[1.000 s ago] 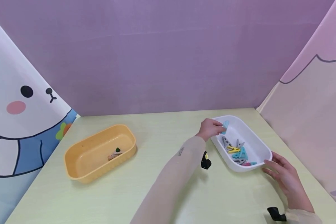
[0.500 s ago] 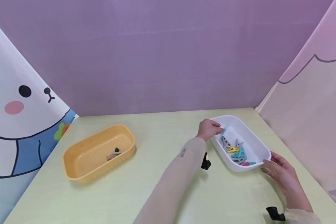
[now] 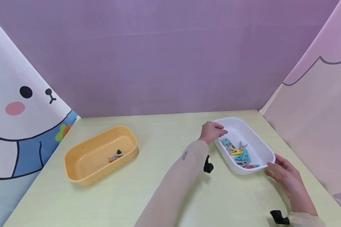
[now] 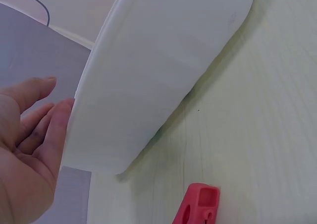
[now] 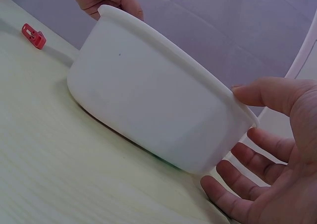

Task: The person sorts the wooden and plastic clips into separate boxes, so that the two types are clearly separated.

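Note:
A white plastic basin (image 3: 261, 138) stands at the right of the table, holding several clothespins (image 3: 235, 151) in blue, grey, yellow and pink, bunched along its near left side. My left hand (image 3: 211, 131) is over the basin's far left rim, fingertips right at the edge with nothing between them; in the left wrist view its thumb (image 4: 39, 87) stands apart from the fingers. With the thumb on the rim and fingers along the outer wall, my right hand (image 5: 277, 154) grips the basin's near right corner. A red clothespin (image 4: 198, 204) lies on the table beside the basin.
A yellow basin (image 3: 85, 176) sits at the left of the table with a few small wooden clothespins (image 3: 115, 156) inside, one bearing a dark green heart. A purple backdrop (image 3: 170, 63) rises behind the table (image 3: 147, 195), and printed cloth panels stand at both sides.
The blue clothespin that my left hand was pinching has dropped into the white basin and lies with the others. Both hands have stayed nearly in place.

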`<action>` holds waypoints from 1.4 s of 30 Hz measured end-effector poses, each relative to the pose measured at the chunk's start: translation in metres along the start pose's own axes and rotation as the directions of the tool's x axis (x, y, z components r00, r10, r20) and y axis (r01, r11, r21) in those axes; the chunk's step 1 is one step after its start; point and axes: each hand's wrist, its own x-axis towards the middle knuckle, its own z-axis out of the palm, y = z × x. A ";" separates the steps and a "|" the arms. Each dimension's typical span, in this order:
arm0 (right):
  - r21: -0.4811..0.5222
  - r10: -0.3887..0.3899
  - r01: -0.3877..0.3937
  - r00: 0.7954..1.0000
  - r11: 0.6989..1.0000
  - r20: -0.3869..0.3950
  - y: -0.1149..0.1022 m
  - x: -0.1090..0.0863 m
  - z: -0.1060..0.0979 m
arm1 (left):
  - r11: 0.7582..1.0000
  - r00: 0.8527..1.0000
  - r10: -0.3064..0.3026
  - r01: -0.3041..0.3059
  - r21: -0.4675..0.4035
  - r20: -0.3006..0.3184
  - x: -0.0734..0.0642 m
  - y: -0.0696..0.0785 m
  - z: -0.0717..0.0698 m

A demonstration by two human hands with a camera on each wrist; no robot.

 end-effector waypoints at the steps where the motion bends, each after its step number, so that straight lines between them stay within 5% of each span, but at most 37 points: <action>1: 0.001 0.001 -0.001 1.000 1.000 0.001 0.000 0.000 0.000 | 1.000 1.000 0.007 -0.007 -0.014 0.007 0.000 -0.001 -0.001; 6: -0.003 0.009 -0.009 1.000 1.000 -0.009 0.000 0.000 0.001 | 0.989 0.999 0.016 -0.010 -0.148 0.040 0.000 -0.008 -0.004; 11: -0.015 0.012 -0.012 1.000 1.000 -0.009 0.001 0.001 0.000 | 0.952 0.997 0.018 0.005 -0.305 0.073 0.000 -0.015 -0.009; 18: -0.009 0.005 -0.005 1.000 1.000 -0.002 0.002 0.002 -0.002 | 0.931 0.990 0.033 0.019 -0.365 0.136 -0.002 -0.023 -0.024; 27: -0.014 0.013 -0.013 1.000 1.000 -0.008 0.002 0.002 -0.001 | 0.959 0.964 0.081 -0.006 -0.282 0.254 -0.009 -0.032 -0.046; 42: -0.005 0.009 -0.009 1.000 1.000 0.005 0.002 0.004 -0.003 | 0.998 0.914 -0.026 0.046 -0.040 0.405 -0.007 -0.056 -0.074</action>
